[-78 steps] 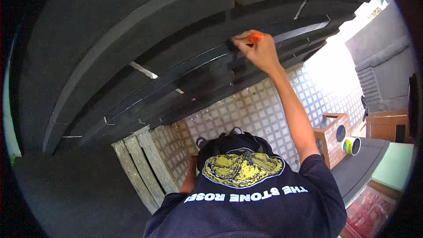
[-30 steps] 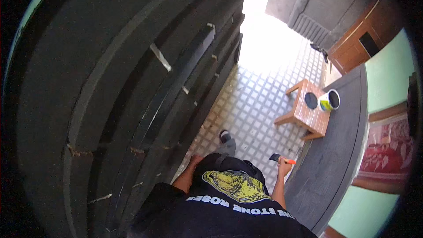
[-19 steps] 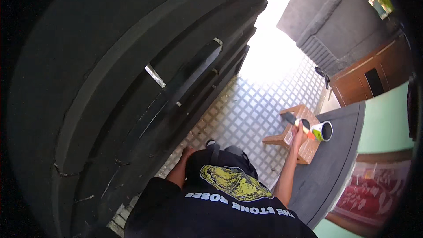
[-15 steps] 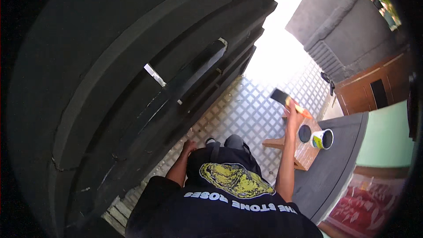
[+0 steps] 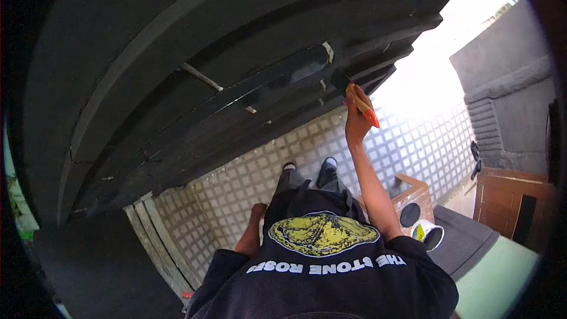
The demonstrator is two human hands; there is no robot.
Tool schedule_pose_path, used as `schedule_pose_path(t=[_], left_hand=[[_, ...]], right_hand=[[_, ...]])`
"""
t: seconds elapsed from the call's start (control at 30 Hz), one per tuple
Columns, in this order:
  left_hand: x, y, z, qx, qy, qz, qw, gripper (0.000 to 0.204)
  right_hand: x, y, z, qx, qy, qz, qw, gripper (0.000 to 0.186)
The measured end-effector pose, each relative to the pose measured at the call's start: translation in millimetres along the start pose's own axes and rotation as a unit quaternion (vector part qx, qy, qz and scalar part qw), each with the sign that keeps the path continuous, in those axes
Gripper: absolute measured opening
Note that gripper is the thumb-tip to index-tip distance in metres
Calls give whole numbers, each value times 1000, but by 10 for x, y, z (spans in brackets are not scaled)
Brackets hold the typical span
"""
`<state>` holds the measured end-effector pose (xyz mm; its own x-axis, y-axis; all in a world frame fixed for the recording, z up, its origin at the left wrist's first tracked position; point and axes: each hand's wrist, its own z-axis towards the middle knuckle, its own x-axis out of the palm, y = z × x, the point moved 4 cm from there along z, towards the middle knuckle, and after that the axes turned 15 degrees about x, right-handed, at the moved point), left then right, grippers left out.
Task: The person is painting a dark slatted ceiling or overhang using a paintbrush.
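My right hand is closed around a paintbrush with a light wooden handle and an orange end. The brush's dark bristles are at the dark grey ridged wall, hard to tell apart from it; I cannot tell how firmly they touch. Low at my left side hangs my left hand, near the wall's foot; its fingers are hidden from above. To my right, a white paint bucket with dark paint inside stands on a brown wooden stool. Beside it lies a dark round lid or opening.
Pale unpainted patches show on the wall. Patterned tiles cover the floor under my feet. A grey ledge runs behind the stool, with a brown door farther right. Weathered boards stand at the lower left.
My right hand has carried the brush from above the stool, left and forward to the wall. The view has turned, so the stool and bucket sit lower in it.
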<state>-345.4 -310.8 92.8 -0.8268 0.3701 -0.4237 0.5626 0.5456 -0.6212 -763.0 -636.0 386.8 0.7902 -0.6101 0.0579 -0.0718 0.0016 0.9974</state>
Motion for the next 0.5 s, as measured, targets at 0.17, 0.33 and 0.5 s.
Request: schedule_pose_path(t=[0.17, 0.33, 0.5], left_hand=[[649, 327, -610, -3, 6, 8, 1000, 33], [836, 429, -720, 34, 3, 37, 999, 32], [694, 339, -457, 130, 4, 100, 987, 31]], right_hand=[[31, 40, 20, 33, 3, 53, 998, 27], [160, 254, -31, -119, -14, -81, 990, 25], [356, 191, -298, -144, 66, -70, 985, 26]])
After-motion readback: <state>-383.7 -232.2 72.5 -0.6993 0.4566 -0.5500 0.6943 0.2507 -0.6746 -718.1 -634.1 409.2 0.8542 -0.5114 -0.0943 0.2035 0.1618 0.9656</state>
